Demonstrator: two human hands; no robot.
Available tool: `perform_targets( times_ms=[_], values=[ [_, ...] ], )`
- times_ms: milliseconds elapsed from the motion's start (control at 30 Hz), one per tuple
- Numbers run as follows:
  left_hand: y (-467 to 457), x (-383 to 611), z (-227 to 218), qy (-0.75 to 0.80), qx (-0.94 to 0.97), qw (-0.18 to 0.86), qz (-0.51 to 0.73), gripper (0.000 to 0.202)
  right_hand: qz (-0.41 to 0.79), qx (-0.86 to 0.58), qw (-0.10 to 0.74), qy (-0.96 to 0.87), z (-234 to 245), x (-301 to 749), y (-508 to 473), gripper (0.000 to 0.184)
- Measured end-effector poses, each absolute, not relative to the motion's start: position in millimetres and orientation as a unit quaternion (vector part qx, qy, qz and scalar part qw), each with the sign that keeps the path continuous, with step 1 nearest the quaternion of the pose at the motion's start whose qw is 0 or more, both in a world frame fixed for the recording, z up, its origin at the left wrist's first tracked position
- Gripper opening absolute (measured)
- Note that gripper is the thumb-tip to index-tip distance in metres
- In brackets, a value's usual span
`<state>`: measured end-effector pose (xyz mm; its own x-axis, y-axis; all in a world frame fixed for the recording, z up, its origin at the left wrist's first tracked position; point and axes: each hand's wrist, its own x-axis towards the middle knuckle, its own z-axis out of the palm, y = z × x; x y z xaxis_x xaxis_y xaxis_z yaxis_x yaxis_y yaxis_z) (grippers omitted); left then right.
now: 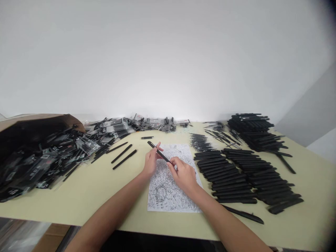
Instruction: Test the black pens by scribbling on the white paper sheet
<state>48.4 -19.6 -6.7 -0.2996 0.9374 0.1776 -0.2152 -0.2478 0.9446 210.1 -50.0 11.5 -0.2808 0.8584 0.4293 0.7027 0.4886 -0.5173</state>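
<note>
A slim black pen [158, 151] is held between both hands above a sheet of paper [170, 196] covered in black scribbles. My left hand [151, 161] pinches the pen near its upper end. My right hand [183, 175] grips its lower end with curled fingers. The pen slants from upper left to lower right. The paper lies flat on the pale yellow table [91, 189] in front of me.
Rows of black pens [231, 178] are stacked to the right, with a taller pile [252, 127] behind. Three loose pens [123, 154] lie left of the paper. A cardboard box [31, 126] spilling packaged pens [52, 154] sits far left.
</note>
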Motion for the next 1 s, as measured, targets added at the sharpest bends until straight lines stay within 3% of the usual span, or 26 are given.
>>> perform_targets(
  times_ms=[233,467,533,633,700,833,1000],
  values=[
    [-18,45,-4,0.423,0.375,0.431,0.703,0.056,0.154,-0.501,0.324,-0.787,15,209,-51,0.021],
    [-9,2,14,0.502,0.378,0.310,0.713,0.036,0.190,-0.482,0.321,-0.793,16,208,-56,0.023],
    [-10,-22,19,0.596,0.460,0.227,0.618,0.033,0.190,-0.481,0.316,-0.795,17,208,-58,0.021],
    [-15,-56,26,0.709,0.616,0.036,0.343,0.024,0.189,-0.477,0.311,-0.800,17,208,-59,0.019],
    [-20,-71,31,0.734,0.654,-0.034,0.180,0.023,0.189,-0.478,0.310,-0.800,17,208,-59,0.018],
    [-25,-87,43,0.704,0.709,-0.038,0.016,0.028,0.191,-0.488,0.292,-0.800,19,210,-58,0.019],
    [-24,-100,49,0.686,0.728,0.013,-0.010,0.046,0.178,-0.480,0.263,-0.818,36,219,-52,0.018]
  ],
)
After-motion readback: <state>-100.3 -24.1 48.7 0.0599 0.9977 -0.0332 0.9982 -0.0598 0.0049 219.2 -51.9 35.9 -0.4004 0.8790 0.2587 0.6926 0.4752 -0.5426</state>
